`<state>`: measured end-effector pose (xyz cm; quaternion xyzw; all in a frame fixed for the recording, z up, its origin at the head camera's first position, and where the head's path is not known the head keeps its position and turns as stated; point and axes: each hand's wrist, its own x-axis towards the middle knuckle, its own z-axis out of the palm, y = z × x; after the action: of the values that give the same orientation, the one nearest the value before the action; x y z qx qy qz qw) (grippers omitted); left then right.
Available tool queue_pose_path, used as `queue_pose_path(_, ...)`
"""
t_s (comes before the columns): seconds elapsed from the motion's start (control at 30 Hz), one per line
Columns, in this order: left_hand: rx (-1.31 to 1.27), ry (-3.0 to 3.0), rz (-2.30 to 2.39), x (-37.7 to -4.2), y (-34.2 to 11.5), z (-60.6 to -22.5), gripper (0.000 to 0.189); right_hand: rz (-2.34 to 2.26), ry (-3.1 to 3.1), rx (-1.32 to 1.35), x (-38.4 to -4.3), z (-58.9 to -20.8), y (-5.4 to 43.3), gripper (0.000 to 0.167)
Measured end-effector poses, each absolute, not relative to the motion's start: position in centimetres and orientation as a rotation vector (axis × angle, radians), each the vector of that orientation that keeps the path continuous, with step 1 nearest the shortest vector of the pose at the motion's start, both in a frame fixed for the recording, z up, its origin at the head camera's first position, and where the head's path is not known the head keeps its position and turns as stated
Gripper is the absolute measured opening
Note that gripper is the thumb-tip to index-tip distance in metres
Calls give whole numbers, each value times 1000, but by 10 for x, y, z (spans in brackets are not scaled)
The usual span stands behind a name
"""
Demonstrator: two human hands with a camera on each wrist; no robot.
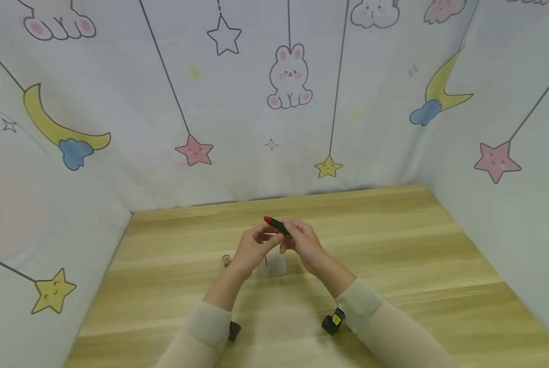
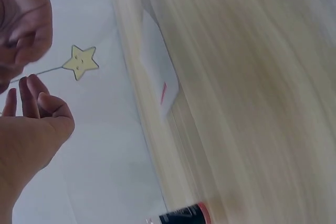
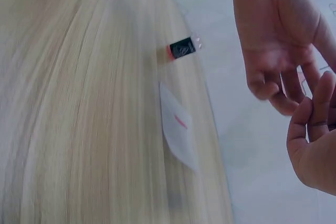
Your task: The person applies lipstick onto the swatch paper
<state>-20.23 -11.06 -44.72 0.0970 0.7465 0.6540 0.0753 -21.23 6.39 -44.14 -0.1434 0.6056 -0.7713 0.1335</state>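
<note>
A black lipstick [image 1: 279, 225] with its red bullet raised points up and left in the head view. My right hand [image 1: 304, 239] pinches its base between thumb and fingers. Just left of it and partly below is my left hand [image 1: 253, 248], its loosely bent fingers and thumb close to the lipstick. Both wrist views show the two hands almost meeting, and the lipstick is hidden there. On the table under the hands lies a white paper [image 1: 274, 266] with a red stroke, partly covered by the left hand in the head view.
A small cylinder [image 3: 182, 48] with a black wrap, a clear end and a reddish end lies left of the paper. The wooden table [image 1: 385, 230] meets white printed curtains [image 1: 256, 168] at its back and sides. Black wrist devices [image 1: 333, 322] sit by the cuffs.
</note>
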Motion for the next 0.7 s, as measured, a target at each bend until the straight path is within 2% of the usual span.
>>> queue_pose_path(0.33,181,2096,2257,-196,-98,-440,39,-2315,1626,-389,-203,-435,59,30)
queue_pose_path(0.7,179,2102,2397,-196,-98,-419,32,-2338,1619,-509,-204,-429,58,24)
